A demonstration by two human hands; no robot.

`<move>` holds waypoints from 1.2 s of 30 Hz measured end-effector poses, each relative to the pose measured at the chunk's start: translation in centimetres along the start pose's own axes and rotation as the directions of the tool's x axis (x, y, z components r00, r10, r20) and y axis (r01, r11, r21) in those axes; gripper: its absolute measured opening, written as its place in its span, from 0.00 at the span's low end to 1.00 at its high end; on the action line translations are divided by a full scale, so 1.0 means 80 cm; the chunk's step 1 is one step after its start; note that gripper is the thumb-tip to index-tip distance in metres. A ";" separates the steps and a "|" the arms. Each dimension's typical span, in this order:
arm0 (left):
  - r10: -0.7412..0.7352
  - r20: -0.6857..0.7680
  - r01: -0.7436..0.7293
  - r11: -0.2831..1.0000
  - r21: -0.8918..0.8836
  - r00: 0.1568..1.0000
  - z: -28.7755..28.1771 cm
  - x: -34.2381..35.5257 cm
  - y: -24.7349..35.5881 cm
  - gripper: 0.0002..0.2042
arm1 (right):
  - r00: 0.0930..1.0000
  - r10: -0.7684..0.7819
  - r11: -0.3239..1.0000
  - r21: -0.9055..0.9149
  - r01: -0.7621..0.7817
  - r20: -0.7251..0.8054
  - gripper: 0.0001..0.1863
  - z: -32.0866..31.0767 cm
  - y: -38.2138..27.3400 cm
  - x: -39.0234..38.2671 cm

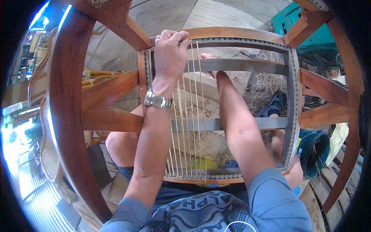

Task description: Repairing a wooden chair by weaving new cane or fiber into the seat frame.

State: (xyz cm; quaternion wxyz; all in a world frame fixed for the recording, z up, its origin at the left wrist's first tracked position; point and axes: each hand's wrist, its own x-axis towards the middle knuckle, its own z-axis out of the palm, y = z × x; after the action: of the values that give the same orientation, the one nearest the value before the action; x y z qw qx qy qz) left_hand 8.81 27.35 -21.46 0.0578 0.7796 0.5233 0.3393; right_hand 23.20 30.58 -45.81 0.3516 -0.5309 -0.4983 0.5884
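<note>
"Head view: where is the frame [232, 33]?"

"In front of my shirt, above my bare knees. Small holes run in a row round its rim, and pale strands [201, 89] stretch from the far rail to the near one, in the left half of the opening."

"And your hands?"

"My left hand [170, 58] is on the far rail, fingers narrow, thumb and forefinger drawn together right by a strand's end. Whether the strand is between them, I can't tell. My right hand [207, 56] goes through the opening and under the far slat [255, 65]. That slat hides much of it, so I can't tell if it's wide, narrow or holding something."

"What's in the bucket [325, 145]?"

"A few thin strands. It's dark, just outside the frame on my right; I can't see how deep they go."

"And the crate [286, 23]?"

"Teal, slotted, beyond the far right corner, with a wooden leg [307, 25] crossing in front. I can't make out what it holds."

"The floor?"

"A loose tangle [266, 83] below the frame's right part, near a dark shoe [277, 103]."
</note>
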 end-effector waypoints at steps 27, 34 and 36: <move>-0.040 -0.025 0.037 0.990 -0.138 0.999 0.009 0.004 -0.005 0.09 | 0.997 -0.004 0.878 -0.476 0.038 0.072 0.16 0.009 -0.021 -0.056; 0.081 -0.066 -0.083 0.996 -0.026 0.994 0.014 -0.002 0.001 0.08 | 0.980 0.164 0.894 -0.437 -0.100 0.112 0.16 0.007 -0.036 -0.066; 0.144 -0.089 -0.139 0.988 0.062 0.986 0.012 -0.008 0.004 0.08 | 0.970 0.210 0.893 -0.429 -0.138 0.126 0.16 0.005 -0.042 -0.072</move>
State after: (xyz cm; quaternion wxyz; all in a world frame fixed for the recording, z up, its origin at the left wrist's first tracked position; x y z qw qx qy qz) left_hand 9.48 26.94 -22.36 -0.0126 0.7994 0.4781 0.3637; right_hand 23.51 25.93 -41.04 0.1326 -0.5846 -0.5904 0.5405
